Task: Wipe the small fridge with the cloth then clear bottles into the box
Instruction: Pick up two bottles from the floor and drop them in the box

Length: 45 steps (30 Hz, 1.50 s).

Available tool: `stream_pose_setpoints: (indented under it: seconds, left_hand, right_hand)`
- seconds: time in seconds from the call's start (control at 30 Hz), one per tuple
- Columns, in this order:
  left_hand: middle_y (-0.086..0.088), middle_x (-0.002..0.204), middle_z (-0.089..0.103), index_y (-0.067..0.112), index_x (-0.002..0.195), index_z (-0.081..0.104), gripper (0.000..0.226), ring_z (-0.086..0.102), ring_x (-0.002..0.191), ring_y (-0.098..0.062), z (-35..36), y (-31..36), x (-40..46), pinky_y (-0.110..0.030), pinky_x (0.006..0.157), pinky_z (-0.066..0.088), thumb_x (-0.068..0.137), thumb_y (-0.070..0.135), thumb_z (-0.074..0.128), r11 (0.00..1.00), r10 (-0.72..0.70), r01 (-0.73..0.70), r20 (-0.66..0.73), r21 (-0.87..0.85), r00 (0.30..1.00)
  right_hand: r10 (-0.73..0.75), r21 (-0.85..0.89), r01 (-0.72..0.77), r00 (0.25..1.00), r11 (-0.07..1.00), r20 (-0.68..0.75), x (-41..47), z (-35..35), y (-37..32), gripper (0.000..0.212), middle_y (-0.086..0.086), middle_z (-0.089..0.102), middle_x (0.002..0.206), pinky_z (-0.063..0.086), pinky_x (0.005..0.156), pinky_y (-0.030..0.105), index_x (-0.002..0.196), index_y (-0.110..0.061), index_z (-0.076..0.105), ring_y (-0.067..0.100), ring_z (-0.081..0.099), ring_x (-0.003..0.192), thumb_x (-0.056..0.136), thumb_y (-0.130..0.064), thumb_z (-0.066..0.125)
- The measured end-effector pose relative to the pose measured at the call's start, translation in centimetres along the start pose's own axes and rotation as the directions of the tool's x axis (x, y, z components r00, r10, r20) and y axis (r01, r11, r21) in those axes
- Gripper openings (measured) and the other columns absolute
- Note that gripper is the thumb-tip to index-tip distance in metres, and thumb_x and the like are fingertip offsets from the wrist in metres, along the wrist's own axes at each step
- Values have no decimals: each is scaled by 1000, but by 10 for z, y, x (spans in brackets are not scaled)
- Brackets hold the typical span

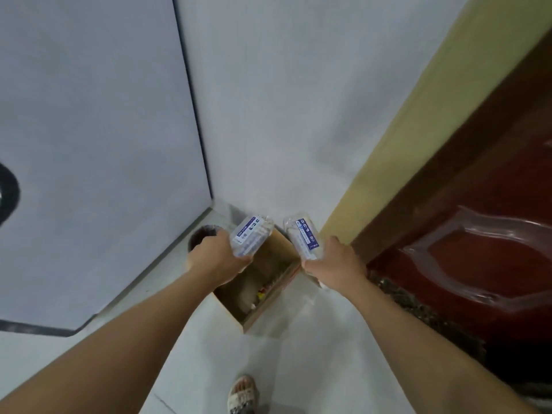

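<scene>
The white wall (283, 100) fills the upper centre of the view and meets a pale grey panel (89, 144) on the left at a dark vertical seam. On the right stands a dark red door (478, 219) with raised moulding, bordered by a yellow-tan frame (403, 130). The floor (283, 354) is light and glossy.

An open cardboard box (263, 306) sits on the floor in the corner, between the grey panel and the door frame. Its interior holds several items; they are blurred and cannot be identified. Just beyond the box, against the panel, stands a round dark bin (203, 234).

Both forearms extend forward over the box. The left hand (215, 255) grips a clear plastic bottle (252, 236) with a blue and white label; the fingers are curled round its lower part, and the bottle tilts up and to the right above the far end of the box. The right hand (337, 264) grips a second clear bottle (303, 239) with the same label type; the fingers wrap its lower part, and the bottle tilts up and to the left above the right edge of the box. The two bottles are near each other but apart.

A foot in a light sandal (243, 392) rests on the floor at the bottom edge.
</scene>
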<state>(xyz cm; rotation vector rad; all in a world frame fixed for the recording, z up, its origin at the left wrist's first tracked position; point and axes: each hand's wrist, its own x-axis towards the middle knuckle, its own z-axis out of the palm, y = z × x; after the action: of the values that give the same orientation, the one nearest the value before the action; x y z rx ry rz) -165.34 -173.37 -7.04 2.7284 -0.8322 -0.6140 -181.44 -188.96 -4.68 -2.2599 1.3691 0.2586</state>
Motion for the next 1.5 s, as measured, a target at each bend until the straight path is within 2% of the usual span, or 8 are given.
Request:
stream_pose_setpoints:
  seconds: [0.1,0.3,0.5,0.67,1.07,1.23,1.4,1.5]
  left_hand:
    - [3,85,58,18,115,50,62,58,73,-14,7,1,20,-29,64,52,72,61,63,991,-130,129,18,21,991]
    - [4,88,51,20,120,47,62,50,74,-13,32,12,56,-24,54,34,76,61,60,929,-365,367,51,-51,930]
    - [1,94,61,18,116,49,62,57,77,-16,82,29,79,-28,62,45,75,63,59,783,-592,600,100,-166,800]
    - [-1,97,61,18,112,49,63,59,83,-19,144,41,95,-31,71,49,72,65,59,647,-703,730,196,-223,683]
    - [2,89,55,18,111,48,63,55,77,-15,347,-30,195,-28,64,42,73,68,57,579,-745,794,274,-187,608]
    - [2,86,56,19,109,51,59,55,74,-15,442,-71,257,-28,60,41,75,66,59,608,-728,773,261,-181,634]
    - [-2,88,53,15,113,50,61,53,74,-16,515,-94,295,-27,55,38,77,64,57,640,-719,763,280,-92,636]
    - [-4,90,53,14,117,48,62,56,77,-18,541,-101,311,-29,61,45,78,62,58,652,-714,755,275,-71,643]
  right_hand:
    - [-58,-41,61,996,997,63,42,3,-11,56,10,62,108,39,66,27,111,-14,48,29,61,95,70,-47,68]
    - [-194,-118,224,956,967,220,127,12,-33,57,7,60,108,43,65,28,114,-14,47,25,58,87,73,-49,67]
    - [-327,-148,420,845,895,424,208,38,-37,57,8,61,111,52,73,33,115,-11,48,25,62,91,75,-46,69]
    - [-326,-196,509,755,838,568,258,83,-16,49,3,62,109,47,66,28,109,-17,48,17,56,80,76,-45,70]
    - [-232,-197,466,710,862,665,377,290,42,57,7,64,110,39,51,20,120,-12,52,18,62,82,78,-45,70]
    - [-231,-207,438,752,875,617,433,388,66,54,5,62,113,29,46,17,120,-15,52,7,44,63,80,-46,70]
    - [-192,-251,398,791,882,581,467,460,85,45,-6,53,83,27,36,14,115,-18,54,1,39,51,82,-43,69]
    - [-185,-261,402,787,878,589,480,484,90,51,6,60,112,30,44,18,122,-14,51,12,54,69,83,-42,68]
